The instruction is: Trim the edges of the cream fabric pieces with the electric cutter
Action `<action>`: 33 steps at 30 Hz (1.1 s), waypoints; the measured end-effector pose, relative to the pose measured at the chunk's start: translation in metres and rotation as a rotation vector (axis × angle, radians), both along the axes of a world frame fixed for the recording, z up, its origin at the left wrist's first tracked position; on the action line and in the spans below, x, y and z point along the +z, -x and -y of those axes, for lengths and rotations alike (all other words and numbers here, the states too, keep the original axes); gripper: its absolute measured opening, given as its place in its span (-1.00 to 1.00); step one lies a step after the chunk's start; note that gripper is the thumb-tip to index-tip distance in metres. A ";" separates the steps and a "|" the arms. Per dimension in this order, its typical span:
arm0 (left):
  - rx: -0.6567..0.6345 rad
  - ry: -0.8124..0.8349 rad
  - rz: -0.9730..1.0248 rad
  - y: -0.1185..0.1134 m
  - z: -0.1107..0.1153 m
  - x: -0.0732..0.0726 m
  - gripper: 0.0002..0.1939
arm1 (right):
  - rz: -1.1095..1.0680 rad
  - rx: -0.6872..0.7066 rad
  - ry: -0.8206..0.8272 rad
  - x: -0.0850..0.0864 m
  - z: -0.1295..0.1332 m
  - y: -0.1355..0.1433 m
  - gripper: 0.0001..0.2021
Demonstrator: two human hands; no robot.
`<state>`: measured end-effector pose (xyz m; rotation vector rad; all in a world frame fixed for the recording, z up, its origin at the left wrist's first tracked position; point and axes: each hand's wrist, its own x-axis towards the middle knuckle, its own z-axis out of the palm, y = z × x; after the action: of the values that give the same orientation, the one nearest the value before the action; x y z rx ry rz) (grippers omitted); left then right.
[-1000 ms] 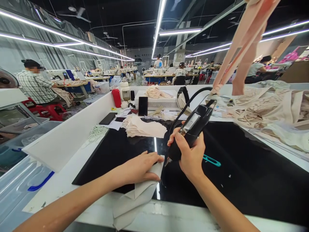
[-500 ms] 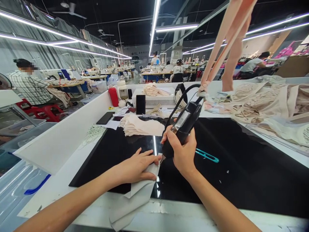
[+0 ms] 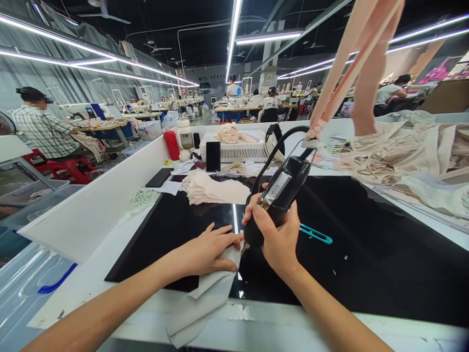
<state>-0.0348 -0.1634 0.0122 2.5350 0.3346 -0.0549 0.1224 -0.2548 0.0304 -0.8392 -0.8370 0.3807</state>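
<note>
My right hand [image 3: 279, 234] is wrapped round a black handheld power tool [image 3: 280, 190] with a silver panel and a cable at its top. The tool's lower tip is at the right edge of a light grey fabric piece [image 3: 216, 288]. My left hand [image 3: 210, 252] lies on that fabric with its fingers spread, pressing it on the black glossy board [image 3: 348, 278]. The fabric hangs over the board's front edge. Just right of my right hand lies a teal thread snipper [image 3: 315, 233].
Behind the hands are a stack of cream fabric pieces [image 3: 216, 189], an upright phone [image 3: 213, 156], a flat black phone [image 3: 159, 178] and a white vented box [image 3: 238, 152]. Cream garments [image 3: 414, 151] pile up at the right. Pink straps [image 3: 348, 73] hang overhead. A person [image 3: 40, 124] sits at the far left.
The tool in my right hand has shifted slightly down and tilted further right. My left hand and the fabric stay nearly where they were.
</note>
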 end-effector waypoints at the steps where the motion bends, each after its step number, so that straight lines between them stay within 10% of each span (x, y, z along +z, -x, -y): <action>1: 0.001 0.000 -0.004 0.000 0.000 0.000 -0.55 | 0.002 0.001 0.000 -0.001 0.001 0.001 -0.66; 33: -0.044 0.003 0.014 -0.001 -0.006 -0.001 -0.48 | 0.025 0.069 0.036 -0.009 0.013 0.011 -0.61</action>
<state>-0.0338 -0.1578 0.0116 2.5388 0.2734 -0.0547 0.1111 -0.2682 0.0218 -0.8512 -0.8860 0.4482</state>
